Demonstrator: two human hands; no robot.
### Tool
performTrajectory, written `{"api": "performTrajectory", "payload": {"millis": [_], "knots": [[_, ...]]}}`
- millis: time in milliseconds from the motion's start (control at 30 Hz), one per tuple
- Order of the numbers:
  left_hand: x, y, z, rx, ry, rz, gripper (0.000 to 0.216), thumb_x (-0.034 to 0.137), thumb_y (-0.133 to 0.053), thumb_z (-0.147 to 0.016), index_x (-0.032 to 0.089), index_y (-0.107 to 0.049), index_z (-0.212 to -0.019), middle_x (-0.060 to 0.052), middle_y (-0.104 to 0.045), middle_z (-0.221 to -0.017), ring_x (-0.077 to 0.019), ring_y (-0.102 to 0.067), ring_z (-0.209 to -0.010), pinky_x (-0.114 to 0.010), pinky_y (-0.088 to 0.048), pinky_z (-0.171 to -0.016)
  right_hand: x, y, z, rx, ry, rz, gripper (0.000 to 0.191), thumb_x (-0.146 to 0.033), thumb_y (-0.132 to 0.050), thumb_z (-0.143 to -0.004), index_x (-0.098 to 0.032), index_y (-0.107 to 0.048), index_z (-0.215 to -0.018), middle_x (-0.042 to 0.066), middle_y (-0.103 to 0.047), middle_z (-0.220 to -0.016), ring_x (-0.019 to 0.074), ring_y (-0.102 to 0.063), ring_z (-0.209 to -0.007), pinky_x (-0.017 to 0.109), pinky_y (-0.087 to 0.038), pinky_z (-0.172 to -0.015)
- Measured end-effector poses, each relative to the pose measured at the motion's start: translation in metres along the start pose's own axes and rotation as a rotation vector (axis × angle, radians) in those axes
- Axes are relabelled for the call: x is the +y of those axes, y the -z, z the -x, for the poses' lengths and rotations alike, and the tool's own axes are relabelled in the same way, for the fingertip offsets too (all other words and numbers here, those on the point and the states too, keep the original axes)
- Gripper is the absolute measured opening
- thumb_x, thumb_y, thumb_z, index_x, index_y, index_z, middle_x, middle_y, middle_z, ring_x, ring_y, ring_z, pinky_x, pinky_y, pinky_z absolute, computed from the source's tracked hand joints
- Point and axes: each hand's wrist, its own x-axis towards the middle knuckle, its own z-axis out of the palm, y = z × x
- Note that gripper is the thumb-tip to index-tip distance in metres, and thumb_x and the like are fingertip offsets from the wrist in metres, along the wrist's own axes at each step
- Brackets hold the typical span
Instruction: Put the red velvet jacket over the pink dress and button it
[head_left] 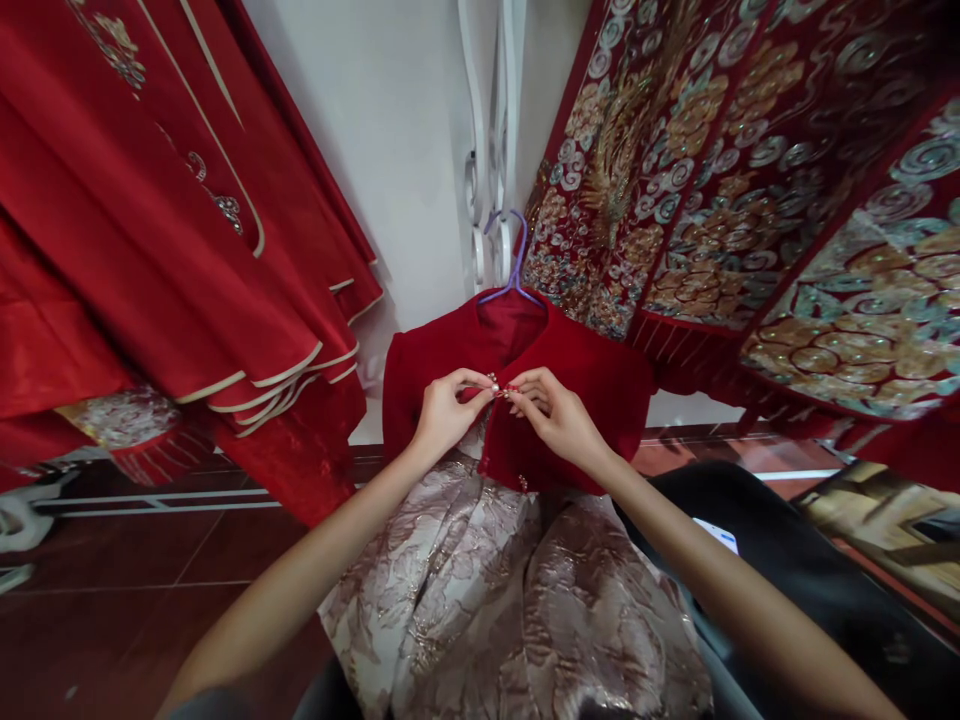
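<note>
A short red jacket (592, 385) hangs on a purple hanger (517, 262), with its lower front parted. My left hand (448, 405) is closed in a pinch on a pearl-like button (494, 384) near the top of the front opening. Just beside it, my right hand (551, 408) pinches a small fastening on the opposite front edge. The fingertips nearly meet and cover most of these small parts, so I cannot tell whether they are joined. Another ornate button (523, 483) shows lower on the jacket. Below hangs or lies a shiny pinkish brocade garment (480, 560).
Red garments with pale piping (225, 300) hang on the left. Richly embroidered red garments (697, 200) hang on the right. Behind the hanger stands a white scrolled metal rack (480, 120). A black surface (757, 530) at lower right carries a phone-like white object (716, 535).
</note>
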Motion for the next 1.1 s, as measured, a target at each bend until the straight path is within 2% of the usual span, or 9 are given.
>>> {"api": "performTrajectory", "payload": {"millis": [200,433,533,633,733,933,1100], "knots": [[0.008,0.002,0.002,-0.032,-0.037,-0.083,0.008,0.022,-0.066,-0.077,0.018,-0.067,-0.083,-0.005,-0.073,-0.089,-0.0174,-0.068,-0.083,-0.032,-0.054,-0.081,-0.011,-0.001,-0.001,0.011,0.044,0.071,0.015,-0.035,-0.051,-0.091,-0.023,-0.048,-0.100,0.004,-0.063,-0.094,0.0163,-0.066,-0.081,0.034,-0.056,-0.077],[0.018,0.006,0.002,-0.127,-0.202,-0.262,0.007,0.018,-0.059,-0.081,0.019,-0.064,-0.086,-0.004,-0.069,-0.091,-0.0161,-0.066,-0.085,-0.030,-0.052,-0.081,-0.015,-0.001,-0.002,0.050,0.091,0.252,0.008,-0.029,-0.046,-0.092,-0.024,-0.047,-0.098,0.006,-0.065,-0.098,0.0196,-0.066,-0.088,0.036,-0.054,-0.077],[0.021,0.008,0.000,-0.214,-0.240,-0.337,0.009,0.016,-0.059,-0.078,0.019,-0.061,-0.086,-0.004,-0.064,-0.089,-0.0147,-0.064,-0.078,-0.028,-0.052,-0.074,-0.014,-0.001,-0.003,0.035,0.114,0.286,0.007,-0.028,-0.045,-0.093,-0.024,-0.047,-0.097,0.007,-0.065,-0.099,0.0208,-0.066,-0.090,0.037,-0.053,-0.078],[0.025,0.008,-0.005,-0.264,-0.235,-0.372,0.007,0.022,-0.061,-0.076,0.018,-0.058,-0.081,-0.003,-0.061,-0.086,-0.0135,-0.061,-0.070,-0.027,-0.052,-0.066,-0.013,0.001,-0.003,0.000,0.117,0.279,0.008,-0.029,-0.045,-0.093,-0.024,-0.047,-0.098,0.007,-0.064,-0.101,0.0205,-0.066,-0.089,0.037,-0.054,-0.079],[0.029,0.006,-0.009,-0.262,-0.254,-0.432,0.009,0.027,-0.060,-0.078,0.018,-0.056,-0.077,-0.003,-0.060,-0.082,-0.0139,-0.060,-0.069,-0.027,-0.050,-0.065,-0.015,0.006,-0.005,-0.030,0.125,0.277,0.009,-0.029,-0.046,-0.092,-0.024,-0.048,-0.099,0.006,-0.065,-0.101,0.0197,-0.066,-0.090,0.037,-0.054,-0.081],[0.030,0.001,-0.009,-0.215,-0.263,-0.507,0.007,0.026,-0.058,-0.078,0.019,-0.056,-0.076,-0.003,-0.059,-0.079,-0.0142,-0.058,-0.065,-0.027,-0.047,-0.061,-0.019,0.013,-0.010,-0.092,0.147,0.281,0.007,-0.027,-0.048,-0.091,-0.024,-0.049,-0.097,0.005,-0.065,-0.097,0.0187,-0.066,-0.089,0.035,-0.054,-0.081],[0.031,0.001,-0.007,-0.220,-0.265,-0.523,0.005,0.024,-0.058,-0.077,0.019,-0.056,-0.077,-0.003,-0.060,-0.080,-0.0149,-0.059,-0.067,-0.027,-0.047,-0.063,-0.019,0.014,-0.009,-0.069,0.142,0.277,0.008,-0.029,-0.050,-0.091,-0.024,-0.050,-0.096,0.005,-0.065,-0.095,0.0179,-0.066,-0.086,0.034,-0.055,-0.078]]}}
